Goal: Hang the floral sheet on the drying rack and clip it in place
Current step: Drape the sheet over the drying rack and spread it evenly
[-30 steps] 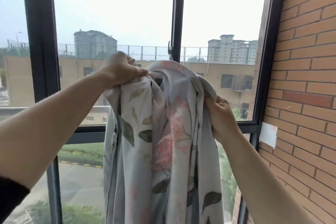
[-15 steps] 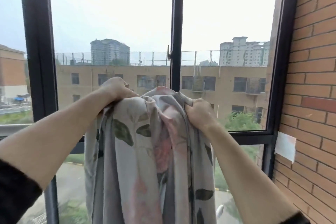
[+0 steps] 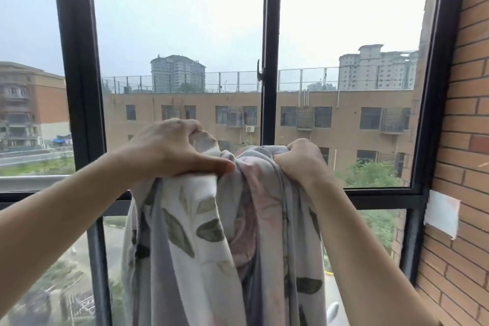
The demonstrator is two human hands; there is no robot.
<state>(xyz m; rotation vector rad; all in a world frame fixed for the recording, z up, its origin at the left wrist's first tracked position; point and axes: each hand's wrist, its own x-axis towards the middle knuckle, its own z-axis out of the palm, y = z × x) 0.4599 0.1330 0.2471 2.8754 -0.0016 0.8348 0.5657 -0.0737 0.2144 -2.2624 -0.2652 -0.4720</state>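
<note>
The floral sheet, pale grey with green leaves and pink blooms, hangs bunched in front of me and runs off the bottom of the view. My left hand grips its gathered top on the left, fingers curled over the fabric. My right hand clutches the top on the right, close beside the left. No drying rack and no clips are in view.
A black-framed window fills the view ahead, with a handle on its centre post. A brick wall stands close on the right, bearing a white paper patch. Buildings and trees lie outside.
Both hands and the bunched top of the sheet sit lower in the view than a second ago, as the view tilted upward. My hands have drawn closer together on the fabric.
</note>
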